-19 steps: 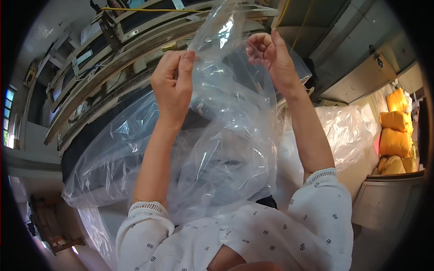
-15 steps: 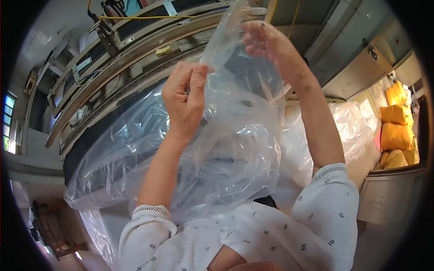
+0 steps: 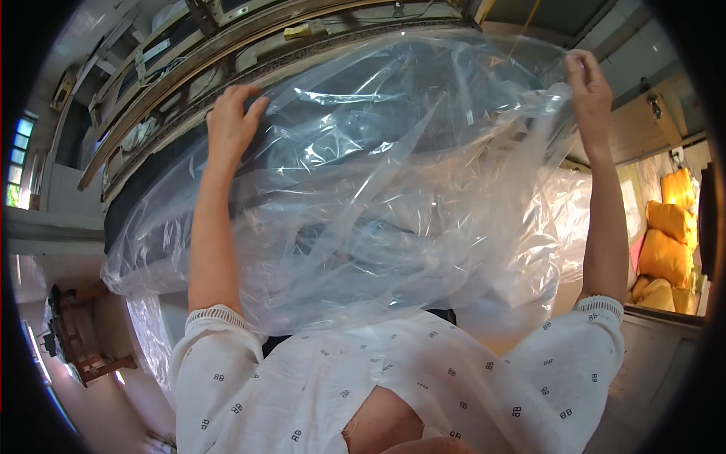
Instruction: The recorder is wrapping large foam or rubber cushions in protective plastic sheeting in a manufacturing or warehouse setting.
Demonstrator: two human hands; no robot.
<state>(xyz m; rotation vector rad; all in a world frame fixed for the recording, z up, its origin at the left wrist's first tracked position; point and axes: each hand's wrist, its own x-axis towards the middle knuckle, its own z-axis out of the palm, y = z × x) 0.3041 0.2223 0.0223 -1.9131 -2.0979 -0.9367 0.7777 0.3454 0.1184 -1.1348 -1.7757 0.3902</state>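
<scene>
A large, crinkled sheet of clear plastic film point(image 3: 363, 174) is spread wide before me, in loose folds over a dark surface. My right hand point(image 3: 592, 98) pinches its far right edge between thumb and fingers, the arm stretched out. At the far left edge of the film, my left hand point(image 3: 231, 125) has its fingers curled in, thumb close to the index finger, and the film's edge runs up to them. Between both hands the film hangs in a shallow, glossy span, and its near part reaches my shirt.
Behind the film runs a long frame of rails point(image 3: 151, 144) with a small yellow piece point(image 3: 297, 31) on it. More clear plastic point(image 3: 572, 204) lies at right, near stacked yellow bundles point(image 3: 669, 242). A wooden stool point(image 3: 91, 333) stands at lower left. A cabinet point(image 3: 643, 125) is at far right.
My hands have moved apart, the left one leftward and the right one to the right. The film, bunched and raised between them before, is now spread wide and lower.
</scene>
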